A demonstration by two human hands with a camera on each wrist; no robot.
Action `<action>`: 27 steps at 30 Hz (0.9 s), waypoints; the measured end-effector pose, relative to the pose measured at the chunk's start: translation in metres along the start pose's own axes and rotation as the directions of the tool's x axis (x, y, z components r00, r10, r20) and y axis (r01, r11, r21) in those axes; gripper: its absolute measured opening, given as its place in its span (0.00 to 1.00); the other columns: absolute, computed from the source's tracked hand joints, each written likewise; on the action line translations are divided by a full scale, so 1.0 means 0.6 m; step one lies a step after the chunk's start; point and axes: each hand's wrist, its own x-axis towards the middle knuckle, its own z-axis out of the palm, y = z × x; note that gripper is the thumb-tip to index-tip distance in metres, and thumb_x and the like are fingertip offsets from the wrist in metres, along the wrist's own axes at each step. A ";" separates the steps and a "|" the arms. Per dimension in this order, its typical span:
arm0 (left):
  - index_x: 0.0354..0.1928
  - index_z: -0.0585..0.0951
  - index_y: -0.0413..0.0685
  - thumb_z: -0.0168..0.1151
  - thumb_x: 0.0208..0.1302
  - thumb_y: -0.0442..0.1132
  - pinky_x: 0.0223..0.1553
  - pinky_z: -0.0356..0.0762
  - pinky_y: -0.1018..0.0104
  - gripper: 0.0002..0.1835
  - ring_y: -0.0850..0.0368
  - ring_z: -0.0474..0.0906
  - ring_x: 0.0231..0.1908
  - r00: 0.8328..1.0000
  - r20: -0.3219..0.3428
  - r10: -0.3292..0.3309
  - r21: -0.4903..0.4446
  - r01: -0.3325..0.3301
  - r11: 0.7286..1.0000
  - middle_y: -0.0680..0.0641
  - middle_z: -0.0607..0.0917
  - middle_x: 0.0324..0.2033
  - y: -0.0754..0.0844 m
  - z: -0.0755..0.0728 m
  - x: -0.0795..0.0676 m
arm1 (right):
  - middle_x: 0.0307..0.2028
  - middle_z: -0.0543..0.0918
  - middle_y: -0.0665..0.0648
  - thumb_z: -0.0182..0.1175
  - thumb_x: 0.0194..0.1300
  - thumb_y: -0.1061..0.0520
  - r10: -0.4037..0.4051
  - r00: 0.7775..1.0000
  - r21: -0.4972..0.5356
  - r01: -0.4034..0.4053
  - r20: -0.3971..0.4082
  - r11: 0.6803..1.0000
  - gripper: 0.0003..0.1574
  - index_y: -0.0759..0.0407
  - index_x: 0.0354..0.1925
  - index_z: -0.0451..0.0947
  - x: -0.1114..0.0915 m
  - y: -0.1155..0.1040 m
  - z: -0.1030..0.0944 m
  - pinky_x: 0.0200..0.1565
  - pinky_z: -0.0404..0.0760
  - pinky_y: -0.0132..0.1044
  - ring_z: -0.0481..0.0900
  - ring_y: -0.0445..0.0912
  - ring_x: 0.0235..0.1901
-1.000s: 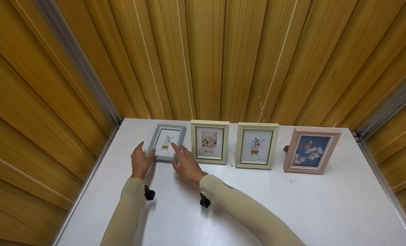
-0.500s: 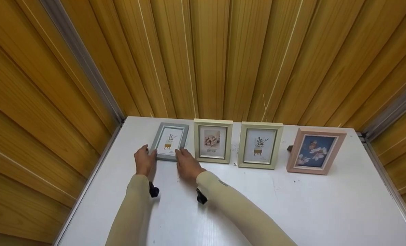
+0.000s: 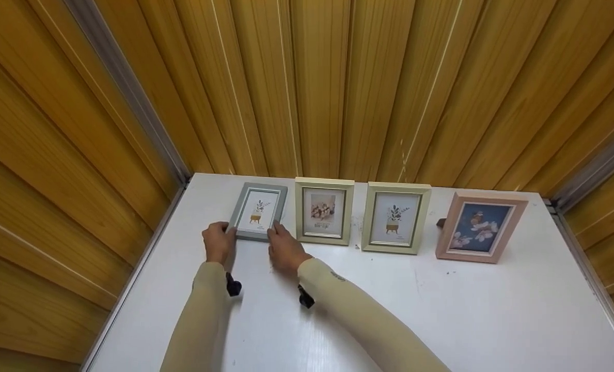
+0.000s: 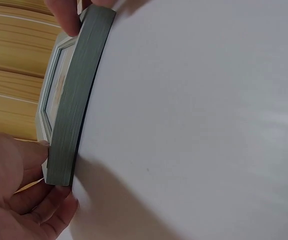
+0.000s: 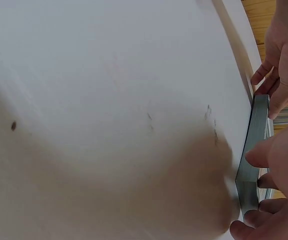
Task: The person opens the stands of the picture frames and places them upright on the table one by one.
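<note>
A grey-green picture frame [image 3: 258, 212] with a potted-plant print lies face up, or nearly so, at the far left of the white table. My left hand [image 3: 218, 242] grips its near left corner. In the left wrist view the thumb is on the frame's face side and the curled fingers [image 4: 59, 207] are at the corner. At the near right corner my right hand [image 3: 286, 249] holds the frame between thumb and fingers. The right wrist view shows the frame's thick near edge [image 5: 254, 142] between both hands. Its underside is hidden.
Right of it stand two cream picture frames, one with a flower print [image 3: 324, 212] and one with a plant print [image 3: 395, 218]. A pink frame [image 3: 479, 227] stands angled farther right. Wooden panelling [image 3: 317, 88] rises behind the white table [image 3: 389, 315].
Both hands have come in from hovering around the grey-green frame to hold its near corners. The right fingers no longer reach over the print. The other frames stay put; the view shifts slightly.
</note>
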 end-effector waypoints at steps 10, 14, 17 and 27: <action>0.50 0.84 0.30 0.63 0.70 0.33 0.48 0.81 0.48 0.13 0.43 0.84 0.43 1.000 0.028 -0.003 0.017 0.002 1.000 0.35 0.87 0.41 0.002 -0.013 -0.024 | 0.75 0.61 0.69 0.54 0.77 0.59 -0.026 1.000 -0.013 0.026 0.006 1.000 0.28 0.69 0.70 0.68 -0.015 0.003 -0.003 0.70 0.67 0.44 0.63 0.58 0.74; 0.50 0.84 0.30 0.64 0.69 0.33 0.48 0.81 0.48 0.14 0.43 0.84 0.42 0.999 0.036 -0.003 0.020 0.002 1.000 0.35 0.87 0.41 -0.004 -0.019 -0.038 | 0.74 0.62 0.70 0.54 0.77 0.60 -0.061 0.998 -0.028 0.062 0.015 0.998 0.27 0.69 0.69 0.69 -0.023 0.003 -0.001 0.70 0.68 0.43 0.65 0.58 0.73; 0.51 0.84 0.29 0.65 0.69 0.33 0.49 0.80 0.48 0.14 0.43 0.83 0.43 0.999 0.041 -0.004 0.020 0.003 1.000 0.35 0.86 0.41 -0.007 -0.023 -0.046 | 0.74 0.62 0.71 0.54 0.76 0.60 -0.080 0.996 -0.036 0.081 0.028 0.996 0.27 0.70 0.69 0.68 -0.029 0.002 -0.002 0.70 0.68 0.43 0.65 0.58 0.73; 0.50 0.84 0.28 0.68 0.65 0.33 0.48 0.81 0.47 0.16 0.43 0.84 0.42 0.999 0.054 -0.010 0.055 0.007 0.998 0.34 0.87 0.40 -0.013 -0.034 -0.072 | 0.73 0.63 0.73 0.55 0.76 0.60 -0.121 0.992 -0.026 0.122 0.033 0.992 0.27 0.71 0.68 0.70 -0.058 -0.006 -0.005 0.67 0.72 0.45 0.69 0.60 0.70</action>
